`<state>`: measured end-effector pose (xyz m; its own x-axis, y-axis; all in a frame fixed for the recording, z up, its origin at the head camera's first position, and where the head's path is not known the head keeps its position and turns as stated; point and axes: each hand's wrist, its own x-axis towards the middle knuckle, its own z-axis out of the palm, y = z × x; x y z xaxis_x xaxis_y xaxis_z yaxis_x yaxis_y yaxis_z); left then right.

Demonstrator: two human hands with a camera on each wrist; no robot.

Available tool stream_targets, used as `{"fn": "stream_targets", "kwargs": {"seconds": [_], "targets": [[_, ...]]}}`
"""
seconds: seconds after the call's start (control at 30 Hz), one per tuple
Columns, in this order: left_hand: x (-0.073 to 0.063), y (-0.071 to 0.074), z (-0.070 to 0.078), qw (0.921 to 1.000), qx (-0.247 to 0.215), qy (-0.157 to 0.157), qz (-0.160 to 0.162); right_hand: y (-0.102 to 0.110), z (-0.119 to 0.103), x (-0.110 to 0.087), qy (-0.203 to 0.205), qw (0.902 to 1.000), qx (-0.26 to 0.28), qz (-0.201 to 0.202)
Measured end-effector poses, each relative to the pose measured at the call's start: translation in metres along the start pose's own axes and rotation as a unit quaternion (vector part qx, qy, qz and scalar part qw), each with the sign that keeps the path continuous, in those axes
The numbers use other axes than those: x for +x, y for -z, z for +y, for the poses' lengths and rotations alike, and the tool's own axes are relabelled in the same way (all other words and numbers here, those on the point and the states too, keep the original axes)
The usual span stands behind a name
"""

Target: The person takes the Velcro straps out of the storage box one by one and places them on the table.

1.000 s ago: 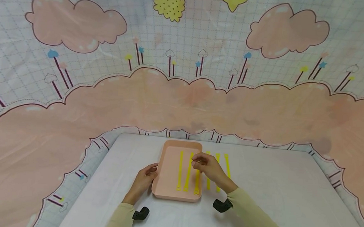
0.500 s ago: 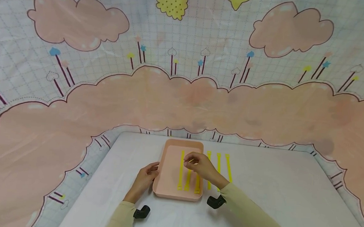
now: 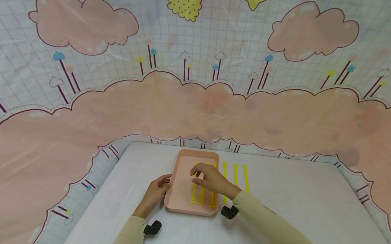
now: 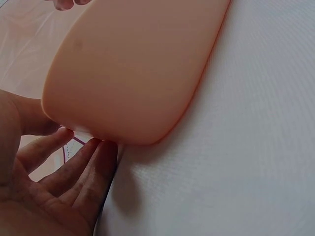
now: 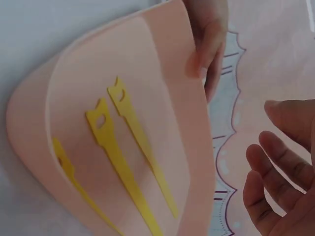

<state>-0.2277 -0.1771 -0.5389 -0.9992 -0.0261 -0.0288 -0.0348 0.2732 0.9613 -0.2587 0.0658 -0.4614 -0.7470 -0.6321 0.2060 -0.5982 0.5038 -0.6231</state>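
Note:
A pink rectangular tray (image 3: 179, 195) lies on the white table. Inside are three flat yellow strips (image 5: 115, 155), side by side; each has a wide notched end with a hole and a long narrow body. My left hand (image 3: 154, 194) rests its fingertips on the tray's left side; in the left wrist view those fingers (image 4: 78, 172) touch its outer wall. Above the tray hovers my right hand (image 3: 212, 179), fingers loosely bent and thumb apart, holding nothing. It partly hides the strips in the head view; the right wrist view shows its fingers (image 5: 275, 167) spread beyond the rim.
To the right of the tray, three more yellow strips (image 3: 246, 177) lie in a row on the table (image 3: 294, 202), partly behind the right hand and forearm. A patterned cloth (image 3: 196, 111) with printed clouds hangs behind the table. Each wrist wears a black device (image 3: 153, 227).
My right hand has moved left over the tray, and its thumb and fingers have parted. My left hand stays at the tray's left side. The yellow strips and tray keep their places.

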Motion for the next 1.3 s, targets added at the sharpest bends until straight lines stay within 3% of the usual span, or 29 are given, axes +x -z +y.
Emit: {"fn": "stream_targets", "kwargs": {"seconds": [0.23, 0.53, 0.7, 1.03, 1.3], "targets": [[0.000, 0.000, -0.001, 1.0000, 0.001, 0.000, -0.003, 0.003, -0.004, 0.007, 0.025, 0.9914, -0.118, -0.050], [-0.001, 0.000, 0.001, 1.0000, 0.007, 0.006, 0.001, 0.004, 0.002, 0.022, 0.060, 0.9675, -0.225, -0.099], [-0.001, 0.000, 0.001, 1.0000, 0.002, 0.005, 0.001, 0.000, 0.007, 0.029, 0.068, 0.9487, -0.279, -0.132], [-0.004, 0.000, 0.002, 0.9999, -0.005, 0.004, -0.008, -0.008, 0.007, 0.036, 0.053, 0.9261, -0.320, -0.192], [-0.005, 0.001, 0.003, 0.9999, 0.001, 0.006, -0.009, -0.012, 0.009, 0.041, 0.070, 0.9118, -0.347, -0.208]]}}
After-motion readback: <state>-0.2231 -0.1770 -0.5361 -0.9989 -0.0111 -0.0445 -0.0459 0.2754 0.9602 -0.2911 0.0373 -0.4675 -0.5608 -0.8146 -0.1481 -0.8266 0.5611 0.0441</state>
